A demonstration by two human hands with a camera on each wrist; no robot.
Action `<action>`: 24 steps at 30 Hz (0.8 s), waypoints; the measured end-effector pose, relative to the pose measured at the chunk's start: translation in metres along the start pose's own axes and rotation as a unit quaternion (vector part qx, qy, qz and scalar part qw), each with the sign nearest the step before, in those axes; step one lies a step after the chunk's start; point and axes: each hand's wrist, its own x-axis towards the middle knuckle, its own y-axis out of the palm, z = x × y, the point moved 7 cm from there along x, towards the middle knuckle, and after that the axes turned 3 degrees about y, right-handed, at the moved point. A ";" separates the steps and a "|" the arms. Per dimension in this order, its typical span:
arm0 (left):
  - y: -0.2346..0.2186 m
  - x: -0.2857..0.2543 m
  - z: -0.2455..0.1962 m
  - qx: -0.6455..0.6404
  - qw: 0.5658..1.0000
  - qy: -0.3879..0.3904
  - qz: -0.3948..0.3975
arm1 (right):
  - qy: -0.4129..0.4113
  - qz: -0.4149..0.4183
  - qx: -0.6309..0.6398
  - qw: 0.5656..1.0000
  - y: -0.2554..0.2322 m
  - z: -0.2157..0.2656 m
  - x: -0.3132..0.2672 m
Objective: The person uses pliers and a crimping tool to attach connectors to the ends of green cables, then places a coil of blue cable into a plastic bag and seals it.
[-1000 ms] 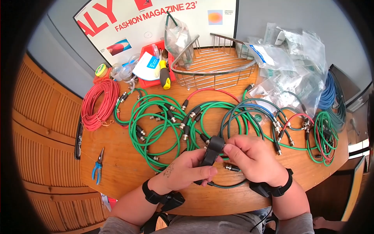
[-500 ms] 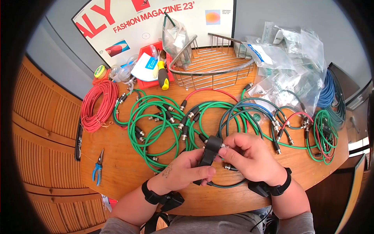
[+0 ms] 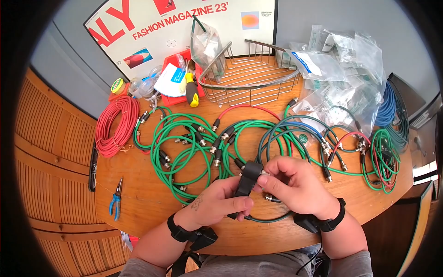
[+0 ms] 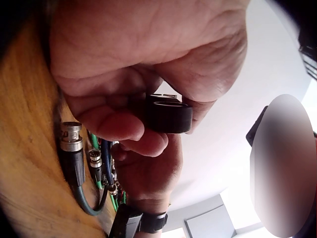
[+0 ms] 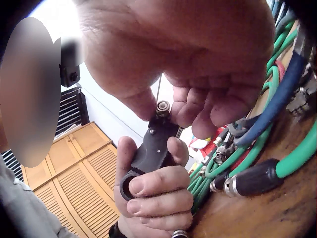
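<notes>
Above the table's front part, my left hand (image 3: 213, 204) grips a black device (image 3: 249, 178), its thumb along one side. In the right wrist view, several fingers of the left hand (image 5: 161, 193) wrap the black body (image 5: 151, 151), which has a round opening at one end and a metal connector (image 5: 162, 107) at the other. My right hand (image 3: 301, 185) pinches at the device's connector end with thumb and forefinger. The left wrist view shows the device's dark rounded end (image 4: 170, 118) below the left palm (image 4: 148, 44); the right hand (image 4: 151, 171) is beyond.
Coiled green cables (image 3: 159, 152) with metal-ended plugs lie behind the hands. Pliers (image 3: 116, 203) and a red coil (image 3: 115, 124) are at left. Farther back stand a red bin (image 3: 196, 71), a wire basket (image 3: 249, 86) and clear bags (image 3: 364, 87). A green-red bundle (image 3: 386, 161) lies at right.
My right thumb and forefinger have shifted slightly left against the device, and a bit of shiny metal shows more plainly beside them. The left hand keeps its grip; the head view has moved a little.
</notes>
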 end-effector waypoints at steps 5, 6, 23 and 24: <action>0.004 0.000 -0.001 0.001 1.000 -0.002 0.013 | 0.055 0.064 0.063 0.994 0.004 0.000 -0.002; 0.004 0.000 -0.001 0.001 1.000 -0.002 0.014 | 0.055 0.064 0.063 0.994 0.003 0.000 -0.002; -0.005 -0.006 -0.005 0.008 0.999 0.002 -0.046 | 0.104 0.096 0.148 0.979 0.006 -0.010 -0.003; -0.007 -0.006 -0.004 0.008 0.999 0.002 -0.045 | 0.104 0.095 0.149 0.979 0.004 -0.010 -0.003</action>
